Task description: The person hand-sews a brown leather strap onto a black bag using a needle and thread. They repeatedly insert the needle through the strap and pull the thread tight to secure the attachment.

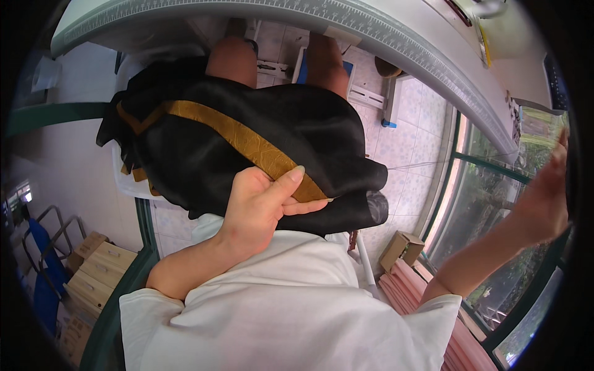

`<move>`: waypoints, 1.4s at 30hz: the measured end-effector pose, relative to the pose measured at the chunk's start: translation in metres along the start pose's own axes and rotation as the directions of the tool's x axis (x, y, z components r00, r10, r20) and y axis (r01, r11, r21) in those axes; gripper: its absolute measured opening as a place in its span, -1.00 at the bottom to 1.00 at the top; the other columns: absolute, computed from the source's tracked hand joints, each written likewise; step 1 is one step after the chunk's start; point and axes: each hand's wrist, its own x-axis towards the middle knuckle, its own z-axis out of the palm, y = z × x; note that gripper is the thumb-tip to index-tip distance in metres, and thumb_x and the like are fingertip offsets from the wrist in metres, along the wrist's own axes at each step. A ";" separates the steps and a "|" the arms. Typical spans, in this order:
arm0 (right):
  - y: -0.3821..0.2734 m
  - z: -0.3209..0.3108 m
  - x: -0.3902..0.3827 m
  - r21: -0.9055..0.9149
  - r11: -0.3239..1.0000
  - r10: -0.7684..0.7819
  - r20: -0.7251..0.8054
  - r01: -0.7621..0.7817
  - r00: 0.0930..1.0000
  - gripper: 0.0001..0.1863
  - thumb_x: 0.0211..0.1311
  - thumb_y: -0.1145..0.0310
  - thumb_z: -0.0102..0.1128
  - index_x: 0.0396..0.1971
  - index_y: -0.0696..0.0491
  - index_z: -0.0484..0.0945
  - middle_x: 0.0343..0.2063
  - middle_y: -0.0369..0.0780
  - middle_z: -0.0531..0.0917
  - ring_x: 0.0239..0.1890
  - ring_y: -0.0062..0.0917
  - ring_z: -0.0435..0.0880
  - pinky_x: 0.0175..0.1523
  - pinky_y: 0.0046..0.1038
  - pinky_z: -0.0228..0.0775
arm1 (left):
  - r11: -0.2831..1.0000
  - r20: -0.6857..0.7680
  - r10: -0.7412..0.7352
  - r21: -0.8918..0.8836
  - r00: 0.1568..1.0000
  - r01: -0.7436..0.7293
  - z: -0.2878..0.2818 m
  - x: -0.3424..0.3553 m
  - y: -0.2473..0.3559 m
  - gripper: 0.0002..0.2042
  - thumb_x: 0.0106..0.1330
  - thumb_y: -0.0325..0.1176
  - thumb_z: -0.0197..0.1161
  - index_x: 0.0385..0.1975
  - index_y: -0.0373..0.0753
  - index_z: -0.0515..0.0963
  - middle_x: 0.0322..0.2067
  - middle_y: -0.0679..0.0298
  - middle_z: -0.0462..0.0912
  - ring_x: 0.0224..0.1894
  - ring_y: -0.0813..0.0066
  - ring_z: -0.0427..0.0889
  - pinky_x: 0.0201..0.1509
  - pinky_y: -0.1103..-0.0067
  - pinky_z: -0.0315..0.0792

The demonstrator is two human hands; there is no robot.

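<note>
Black cloth point(192, 148) lies bunched across my lap, with a gold patterned trim strip point(229, 128) running over it in a curve. My left hand point(260, 201) pinches the lower right end of that strip between thumb and fingers. Beyond the strip, more black cloth folds toward the right, ending in a rolled edge with a greyish inside. Far out to the right, my right hand point(544, 191) is raised, away from the cloth and near the window. The picture's dark rim cuts off its fingers, so what they do is hidden.
A grey table edge with ruler markings point(383, 37) arches across the top. Under the cloth at left shows a white plastic bin point(127, 185). A small cardboard box point(401, 250) and pink curtain fabric point(411, 290) are by the window at right. Wooden drawers point(102, 272) stand lower left.
</note>
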 end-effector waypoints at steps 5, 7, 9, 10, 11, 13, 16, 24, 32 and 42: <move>0.019 -0.062 0.017 -0.200 0.966 -0.114 0.234 0.163 0.966 -0.71 0.46 0.55 -0.06 -0.14 0.18 0.71 -0.26 -0.10 0.72 -0.09 -0.33 0.70 0.34 -0.10 0.40 | 0.999 -0.094 -0.035 0.028 0.995 0.037 0.006 0.000 0.008 -0.76 0.53 -0.47 -0.01 -0.18 -0.55 0.56 -0.09 0.04 0.67 -0.05 0.35 0.69 0.15 0.11 0.62; 0.029 -0.079 0.028 -0.228 0.958 -0.126 0.210 0.174 0.969 -0.73 0.44 0.58 -0.05 -0.13 0.19 0.70 -0.25 -0.11 0.72 -0.10 -0.34 0.70 0.29 -0.16 0.45 | 0.999 -0.141 -0.043 0.015 0.989 0.046 0.015 -0.001 0.011 -0.73 0.54 -0.44 0.01 -0.30 -0.55 0.56 -0.23 0.12 0.67 -0.20 0.49 0.66 0.12 0.16 0.64; 0.036 -0.086 0.037 -0.242 0.956 -0.102 0.257 0.166 0.961 -0.73 0.43 0.59 -0.04 -0.11 0.21 0.69 -0.23 -0.10 0.72 -0.09 -0.33 0.71 0.27 -0.18 0.48 | 0.999 -0.188 -0.052 -0.017 0.981 0.050 0.027 0.002 0.014 -0.70 0.54 -0.43 0.02 -0.35 -0.55 0.56 -0.31 0.16 0.67 -0.28 0.57 0.65 0.11 0.20 0.66; 0.034 -0.078 0.034 -0.323 0.929 -0.105 0.230 0.178 0.968 -0.72 0.46 0.58 -0.05 -0.08 0.23 0.68 -0.23 -0.09 0.72 -0.09 -0.31 0.72 0.27 -0.17 0.49 | 0.998 -0.204 -0.055 -0.033 0.977 0.049 0.031 0.002 0.017 -0.71 0.54 -0.43 0.02 -0.33 -0.56 0.56 -0.30 0.15 0.68 -0.27 0.56 0.65 0.11 0.20 0.66; 0.037 -0.081 0.035 -0.328 0.926 -0.109 0.243 0.188 0.964 -0.73 0.47 0.58 -0.05 -0.08 0.24 0.68 -0.23 -0.09 0.72 -0.09 -0.32 0.73 0.27 -0.16 0.48 | 0.998 -0.220 -0.058 -0.048 0.974 0.048 0.032 0.002 0.017 -0.71 0.55 -0.43 0.02 -0.31 -0.56 0.56 -0.28 0.14 0.68 -0.27 0.56 0.66 0.12 0.19 0.65; 0.046 -0.095 0.043 -0.342 0.916 -0.117 0.269 0.208 0.956 -0.73 0.49 0.56 -0.05 -0.09 0.24 0.67 -0.23 -0.09 0.72 -0.10 -0.33 0.73 0.28 -0.15 0.47 | 0.999 -0.148 -0.036 -0.031 0.988 0.031 0.021 0.001 0.011 -0.71 0.55 -0.43 0.02 -0.30 -0.56 0.57 -0.26 0.13 0.68 -0.25 0.54 0.67 0.13 0.19 0.65; 0.058 -0.104 0.048 -0.360 0.915 -0.085 0.265 0.181 0.961 -0.77 0.50 0.51 0.01 -0.12 0.25 0.68 -0.23 -0.08 0.72 -0.11 -0.37 0.74 0.26 -0.21 0.49 | 1.000 -0.099 -0.022 -0.022 0.995 0.020 0.013 0.003 0.007 -0.71 0.56 -0.41 0.02 -0.27 -0.56 0.57 -0.22 0.10 0.68 -0.22 0.52 0.68 0.15 0.18 0.63; 0.041 -0.030 -0.009 -0.798 0.602 0.019 0.040 0.020 0.999 -0.82 0.50 0.38 0.10 -0.18 0.16 0.62 -0.36 -0.21 0.67 -0.26 -0.52 0.67 0.03 -0.43 0.55 | 0.995 -0.020 -0.056 -0.077 0.998 0.055 0.013 0.008 0.005 -0.74 0.57 -0.45 -0.05 -0.03 -0.53 0.51 0.04 0.02 0.64 0.05 0.27 0.68 0.20 0.12 0.58; -0.040 0.125 -0.169 -0.034 0.605 0.654 0.592 -0.796 0.471 -0.95 0.30 0.56 0.27 -0.33 0.19 0.57 -0.51 -0.30 0.67 -0.55 -0.76 0.60 -0.50 -0.70 0.39 | 0.995 0.022 -0.035 -0.095 0.999 0.036 0.015 0.004 0.008 -0.74 0.55 -0.44 0.01 -0.02 -0.55 0.51 0.01 0.00 0.65 0.07 0.26 0.66 0.22 0.20 0.58; -0.018 0.151 -0.193 -0.094 0.735 0.600 0.551 -0.672 0.580 -0.95 0.29 0.60 0.24 -0.36 0.19 0.54 -0.71 -0.33 0.58 -0.70 -0.82 0.43 -0.60 -0.70 0.18 | 1.000 -0.028 0.000 -0.029 1.000 0.000 0.011 0.001 0.002 -0.80 0.53 -0.45 0.05 -0.11 -0.48 0.53 -0.15 0.13 0.66 -0.06 0.38 0.69 0.18 0.26 0.61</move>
